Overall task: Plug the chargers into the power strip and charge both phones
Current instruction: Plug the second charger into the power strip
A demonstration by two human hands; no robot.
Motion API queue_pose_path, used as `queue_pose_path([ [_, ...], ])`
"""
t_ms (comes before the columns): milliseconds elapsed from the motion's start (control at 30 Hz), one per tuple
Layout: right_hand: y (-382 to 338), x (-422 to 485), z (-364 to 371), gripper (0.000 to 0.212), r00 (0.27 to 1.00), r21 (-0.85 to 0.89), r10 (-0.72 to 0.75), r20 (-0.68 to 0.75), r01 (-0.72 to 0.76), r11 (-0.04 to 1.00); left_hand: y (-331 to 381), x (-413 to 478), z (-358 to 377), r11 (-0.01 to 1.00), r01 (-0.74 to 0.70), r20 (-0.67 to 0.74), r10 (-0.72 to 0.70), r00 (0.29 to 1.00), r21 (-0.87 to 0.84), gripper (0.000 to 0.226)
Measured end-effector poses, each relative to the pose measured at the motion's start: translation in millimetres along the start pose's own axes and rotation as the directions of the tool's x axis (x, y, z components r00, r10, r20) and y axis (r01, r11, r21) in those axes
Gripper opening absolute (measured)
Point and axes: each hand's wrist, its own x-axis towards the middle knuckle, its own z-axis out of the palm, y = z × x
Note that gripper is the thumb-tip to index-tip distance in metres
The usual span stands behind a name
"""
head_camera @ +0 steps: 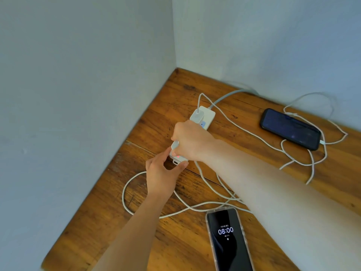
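White power strip (pixel 203 116) runs near-left to far-right; the left hand (pixel 162 171) pinches its near end, while the right hand (pixel 188 140), directly above, grips the second charger (pixel 174 146).

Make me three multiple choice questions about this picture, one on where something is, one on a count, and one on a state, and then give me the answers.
1. Where does the phone showing 08:00 lie?
A. near table edge, bottom of view
B. on the power strip
C. against the far wall

2. How many phones are on the table?
A. one
B. two
C. three

3. What is the right hand doing?
A. resting flat on the table
B. holding a phone
C. gripping a charger at the power strip

Answers:
1 A: the lit phone lies nearest the camera on the table.
2 B: besides it there is only the dark phone near the wall.
3 C: the right hand closes on a white charger over the power strip, whose near end the left hand steadies; another charger is already plugged in.
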Motion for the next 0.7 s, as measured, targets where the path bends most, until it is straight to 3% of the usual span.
queue_pose_path([
  [133, 3.2, 0.2, -0.2, 0.053, 1.0, 0.016, -0.005, 0.011, 0.005, 1.0, -8.7, 4.6, 2.9, 1.0, -0.018, -0.007, 0.018, 1.0, -0.004, 0.067],
  [500, 2.0, -10.3, 16.4, 0.044, 0.985, -0.085, 0.027, -0.169, -0.042, 0.995, -16.5, 11.3, 2.3, 0.997, -0.062, 0.022, 0.061, 0.998, 0.036, 0.062],
  [700, 22.2, -57.9, 49.7, 0.066, 0.952, 0.128, 0.095, -0.292, -0.059, 0.99, -13.9, -29.0, -5.2, 0.96, -0.141, 0.107, 0.118, 0.987, 0.241, 0.056],
])
